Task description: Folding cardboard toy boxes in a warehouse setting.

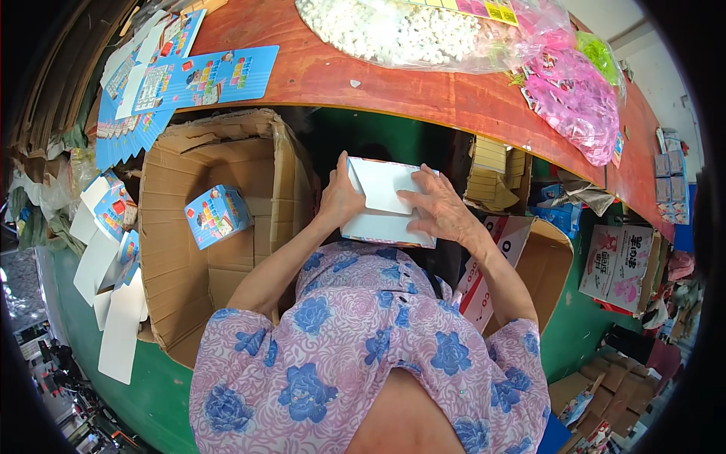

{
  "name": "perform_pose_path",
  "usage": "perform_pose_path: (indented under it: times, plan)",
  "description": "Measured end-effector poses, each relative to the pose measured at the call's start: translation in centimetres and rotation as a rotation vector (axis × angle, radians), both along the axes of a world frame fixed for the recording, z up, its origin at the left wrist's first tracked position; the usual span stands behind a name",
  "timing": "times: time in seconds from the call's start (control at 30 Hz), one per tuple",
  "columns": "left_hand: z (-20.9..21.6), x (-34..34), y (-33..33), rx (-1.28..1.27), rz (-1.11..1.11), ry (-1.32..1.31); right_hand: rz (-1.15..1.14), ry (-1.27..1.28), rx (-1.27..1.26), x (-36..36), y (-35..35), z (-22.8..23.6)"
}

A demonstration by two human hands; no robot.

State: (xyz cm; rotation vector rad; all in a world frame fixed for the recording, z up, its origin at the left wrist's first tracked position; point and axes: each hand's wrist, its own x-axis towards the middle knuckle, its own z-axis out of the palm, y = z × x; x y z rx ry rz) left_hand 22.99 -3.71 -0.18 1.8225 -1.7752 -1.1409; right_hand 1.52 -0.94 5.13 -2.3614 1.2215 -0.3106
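A small paperboard carton (382, 225) with white inner flaps and a blue printed edge is in front of my body, at lap height. My left hand (342, 198) grips its left side, fingers along the edge. My right hand (445, 212) holds the right side, its bent fingers resting on the white flaps. To the left stands a large open cardboard box (170, 227), where one blue printed carton (217, 218) lies tilted. The undersides of both hands' grip are hidden.
Flat blue cartons (242, 72) fan out on the red table (302, 91), and folded ones with white flaps (117, 333) hang at left. Bags of white pieces (401, 34) and pink plastic (571, 102) lie on the table. An open carton (548, 257) stands right.
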Motion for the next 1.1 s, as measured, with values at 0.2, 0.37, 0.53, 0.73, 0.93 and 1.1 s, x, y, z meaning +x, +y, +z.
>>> perform_pose_path:
  times: [0.2, 0.37, 0.53, 0.73, 0.93, 1.1]
  plan:
    - [-2.2, 0.8, -1.6, -0.015, -0.140, 0.206, -0.064, 0.066, -0.032, 0.5, -1.2, -0.5]
    - [-2.0, 1.3, -2.0, 0.064, -0.246, 0.472, -0.157, 0.169, 0.023, 2.0, -1.5, 0.6]
    - [-1.1, 2.1, -1.8, 0.232, -0.236, 0.653, -0.084, 0.068, -0.125, 1.6, -1.8, -1.5]
    - [-1.3, 2.6, 0.0, 0.530, -0.048, 0.819, -0.146, 0.142, -0.050, 2.4, -1.6, -0.6]
    - [-0.3, 2.3, -0.1, 0.709, -0.026, 1.063, -0.208, 0.198, -0.065, 2.7, -1.8, -0.6]
    - [0.9, 1.8, 0.4, 0.751, -0.011, 1.175, -0.252, 0.271, -0.146, 2.7, -1.5, -1.1]
